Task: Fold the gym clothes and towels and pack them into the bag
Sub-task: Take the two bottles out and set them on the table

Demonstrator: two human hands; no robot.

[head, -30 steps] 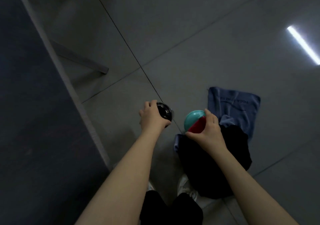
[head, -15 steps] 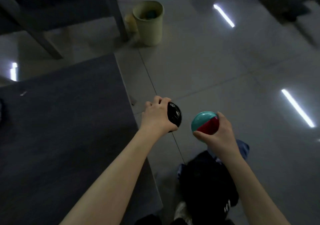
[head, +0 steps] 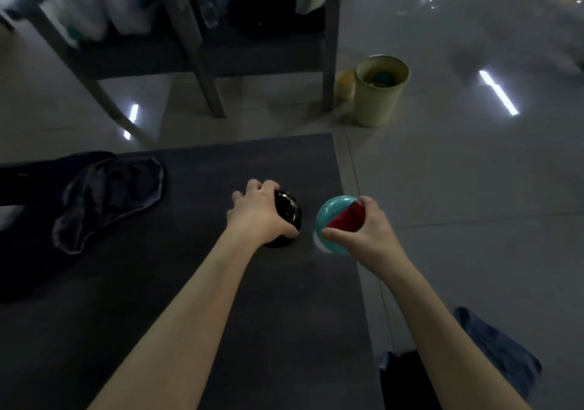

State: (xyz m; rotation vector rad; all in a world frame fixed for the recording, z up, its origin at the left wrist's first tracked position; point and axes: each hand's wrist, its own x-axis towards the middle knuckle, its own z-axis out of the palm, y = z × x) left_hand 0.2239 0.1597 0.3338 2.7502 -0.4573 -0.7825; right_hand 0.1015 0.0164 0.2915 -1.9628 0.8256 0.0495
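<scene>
Black glossy object (head: 289, 210) gripped in left hand (head: 257, 212), teal-and-red ball (head: 335, 220) gripped in right hand (head: 363, 229), near dark table (head: 221, 283) edge.

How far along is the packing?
Done: nothing looks folded or packed. In hand: left grip holds a black round item on the table, right grip a teal-red ball. Left: crumpled cloth on the table, towel and black garment on the floor.
</scene>
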